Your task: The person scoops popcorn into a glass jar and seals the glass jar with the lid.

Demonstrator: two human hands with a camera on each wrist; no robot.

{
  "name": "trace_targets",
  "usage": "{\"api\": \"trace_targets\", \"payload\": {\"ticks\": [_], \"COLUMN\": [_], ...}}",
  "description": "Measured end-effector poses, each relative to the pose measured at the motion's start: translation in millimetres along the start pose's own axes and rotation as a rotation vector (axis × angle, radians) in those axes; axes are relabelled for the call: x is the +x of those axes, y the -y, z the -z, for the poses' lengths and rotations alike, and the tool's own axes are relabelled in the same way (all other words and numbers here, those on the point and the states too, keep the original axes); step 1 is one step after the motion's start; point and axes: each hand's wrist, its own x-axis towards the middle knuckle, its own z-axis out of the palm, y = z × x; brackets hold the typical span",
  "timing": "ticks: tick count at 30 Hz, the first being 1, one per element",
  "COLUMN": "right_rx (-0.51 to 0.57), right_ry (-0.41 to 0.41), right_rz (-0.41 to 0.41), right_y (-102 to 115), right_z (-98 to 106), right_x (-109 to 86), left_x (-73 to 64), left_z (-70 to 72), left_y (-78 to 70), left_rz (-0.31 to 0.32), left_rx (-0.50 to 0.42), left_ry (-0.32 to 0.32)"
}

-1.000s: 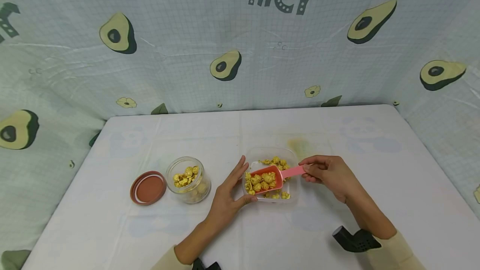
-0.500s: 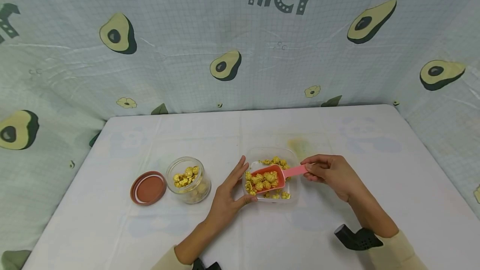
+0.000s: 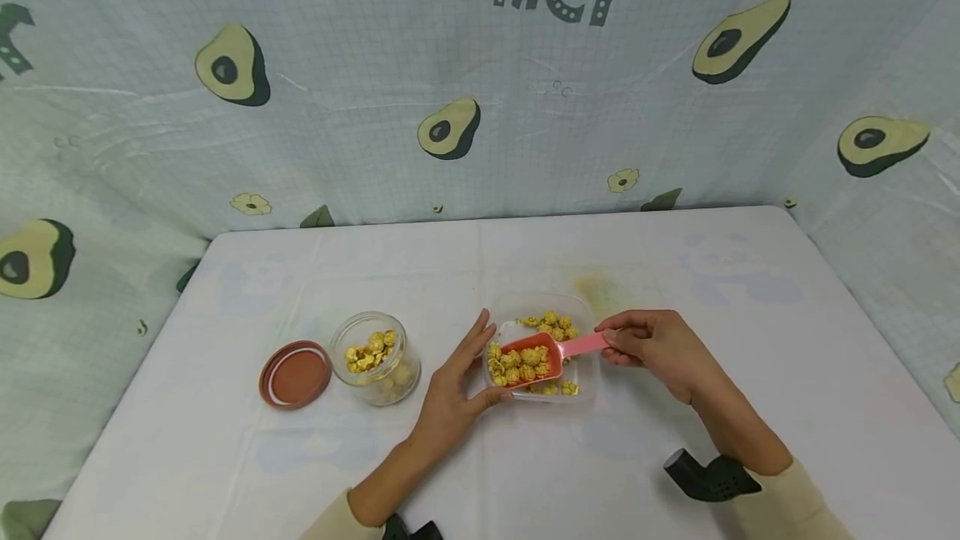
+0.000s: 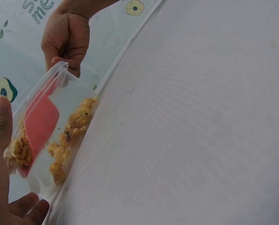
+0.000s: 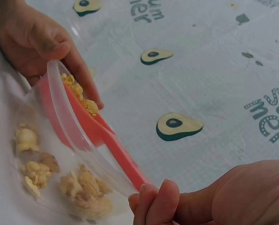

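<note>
A clear plastic container (image 3: 591, 377) with caramel popcorn (image 3: 551, 322) in it stands mid-table. My left hand (image 3: 450, 398) holds its left end, thumb on the near side and fingers along the far side. With thumb and fingertips, my right hand (image 3: 652, 348) pinches the pink handle of a scoop (image 3: 555, 347). The scoop's bowl lies inside the container, loaded with popcorn, its tip towards the left hand. In the right wrist view, the scoop's handle (image 5: 125, 161) crosses the container's rim (image 5: 67, 110). The container's wall partly veils the scoop's bowl (image 4: 42, 119) in the left wrist view.
Left of the container stands an open glass jar (image 3: 401, 373) with popcorn inside. Beside it lies a round brown lid (image 3: 296, 375). A white cloth (image 3: 360, 473) covers the table, and an avocado-print sheet (image 3: 337, 123) hangs behind.
The right hand and scoop shift slightly right, then back left, within the container. The left hand keeps its place on the container.
</note>
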Motion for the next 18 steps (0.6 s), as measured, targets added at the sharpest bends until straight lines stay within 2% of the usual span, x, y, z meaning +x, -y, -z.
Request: {"api": "trace_targets", "payload": {"ticks": [7,13,18], "right_rx": [0.001,0.008,0.018], "right_ry": [-0.017,-0.008,0.008], "right_rz": [-0.020,-0.022,-0.023], "right_y": [0.0,-2.0,-4.1], "right_z": [2.7,8.0,11.0], "right_x": [1.8,3.2,4.3], "left_x": [4.6,5.0,3.2], "left_z": [5.9,6.2,4.8], "left_y": [-28.3,-30.9,-22.9], "left_rz": [-0.011,-0.022,-0.050], "left_rx": [-0.014,-0.023,-0.026], "left_ry": [0.001,0.001,-0.006]}}
